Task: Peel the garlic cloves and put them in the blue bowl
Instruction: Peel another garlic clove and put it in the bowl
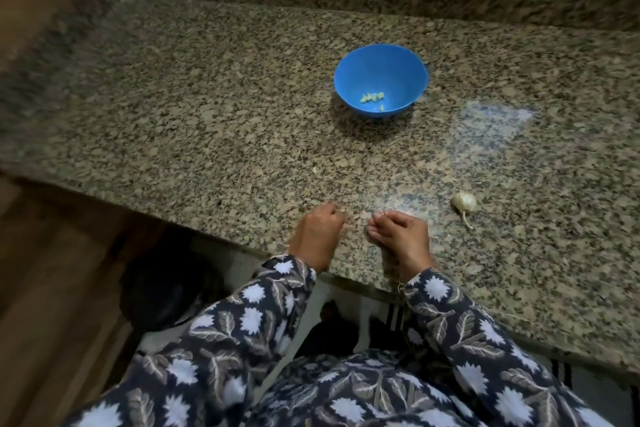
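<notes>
Fingers (pixel 384 220) curled at counter (pixel 207 114) edge — garlic bulb (pixel 464 201) right, bowl (pixel 349 80) beyond.

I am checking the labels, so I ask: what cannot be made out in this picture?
Head view, left hand: curled fingers hide what it holds.
Head view, right hand: the same.
Head view, peeled cloves in the blue bowl: too small to count.
</notes>
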Available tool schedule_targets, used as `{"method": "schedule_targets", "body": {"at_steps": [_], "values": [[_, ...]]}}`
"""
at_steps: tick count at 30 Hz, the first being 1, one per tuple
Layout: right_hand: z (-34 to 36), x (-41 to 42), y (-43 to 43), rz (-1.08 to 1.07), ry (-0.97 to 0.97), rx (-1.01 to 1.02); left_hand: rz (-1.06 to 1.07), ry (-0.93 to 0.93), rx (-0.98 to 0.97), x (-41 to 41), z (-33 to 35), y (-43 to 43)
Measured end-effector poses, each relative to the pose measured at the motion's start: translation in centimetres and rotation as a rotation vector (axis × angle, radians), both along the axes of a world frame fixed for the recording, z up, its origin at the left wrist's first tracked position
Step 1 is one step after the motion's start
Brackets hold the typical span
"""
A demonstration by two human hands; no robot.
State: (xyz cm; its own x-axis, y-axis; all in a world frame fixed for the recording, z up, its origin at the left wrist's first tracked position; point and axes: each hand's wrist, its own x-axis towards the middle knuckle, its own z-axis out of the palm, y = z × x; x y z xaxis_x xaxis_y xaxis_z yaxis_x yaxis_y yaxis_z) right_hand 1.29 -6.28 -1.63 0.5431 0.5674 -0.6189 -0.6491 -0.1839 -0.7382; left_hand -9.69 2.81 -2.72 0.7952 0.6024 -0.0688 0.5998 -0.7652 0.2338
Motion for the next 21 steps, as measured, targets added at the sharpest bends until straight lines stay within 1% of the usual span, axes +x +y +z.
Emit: {"method": "schedule_targets", "body": {"at_steps": [1,2,3,4,5,6,7,8,9,11,12,13,14,15,16,17,19,21], "values": [[0.2,-0.5,0.5,0.028,0.005,0.003,0.225,-0.059,-0.187,-0.1,0.9,-0.3],[0.4,-1.1,1.1,0.066,0.006,0.01,0.476,-0.176,-0.453,-0.6,1.3,0.3],[0.8,-1.8,1.8,0.123,-0.008,0.017,0.711,-0.357,-0.791,-1.3,1.7,1.1],[1.2,-2.4,2.5,0.194,-0.042,0.014,0.875,-0.588,-1.163,-2.6,2.0,2.1],[1.8,-3.4,3.5,0.276,-0.084,0.009,0.972,-0.811,-1.453,-4.5,2.4,3.0],[2.3,-4.5,4.6,0.352,-0.106,0.012,1.057,-1.012,-1.605,-6.9,2.5,4.1],[2.8,-6.0,5.9,0.42,-0.098,0.022,1.154,-1.192,-1.688,-9.5,2.7,4.9],[3.1,-7.9,7.2,0.481,-0.063,0.039,1.271,-1.339,-1.699,-12.4,2.7,5.6],[3.3,-10.0,8.4,0.537,-0.014,0.052,1.382,-1.447,-1.666,-15.3,2.7,5.9],[3.0,-14.8,10.7,0.644,0.081,0.08,1.516,-1.617,-1.594,-20.9,3.1,5.7],[2.7,-17.4,11.8,0.705,0.12,0.098,1.552,-1.713,-1.568,-23.9,2.9,5.6],[2.4,-20.0,12.9,0.769,0.153,0.108,1.543,-1.822,-1.535,-26.6,3.1,5.4],[2.1,-22.7,14.1,0.822,0.188,0.114,1.521,-1.908,-1.472,-29.3,2.8,5.3],[1.9,-25.2,15.1,0.856,0.209,0.115,1.488,-1.976,-1.452,-32.0,2.5,5.4],[1.6,-27.4,16.1,0.866,0.226,0.11,1.469,-2.011,-1.459,-34.3,2.1,5.7],[1.3,-29.5,17.2,0.863,0.242,0.097,1.487,-2.004,-1.451,-36.2,1.9,6.1],[0.4,-33.2,19.0,0.854,0.27,0.052,1.582,-2.032,-1.399,-39.4,1.1,7.4],[-0.7,-36.5,20.5,0.866,0.278,0.021,1.62,-2.034,-1.394,-42.0,-0.1,9.1]]}}
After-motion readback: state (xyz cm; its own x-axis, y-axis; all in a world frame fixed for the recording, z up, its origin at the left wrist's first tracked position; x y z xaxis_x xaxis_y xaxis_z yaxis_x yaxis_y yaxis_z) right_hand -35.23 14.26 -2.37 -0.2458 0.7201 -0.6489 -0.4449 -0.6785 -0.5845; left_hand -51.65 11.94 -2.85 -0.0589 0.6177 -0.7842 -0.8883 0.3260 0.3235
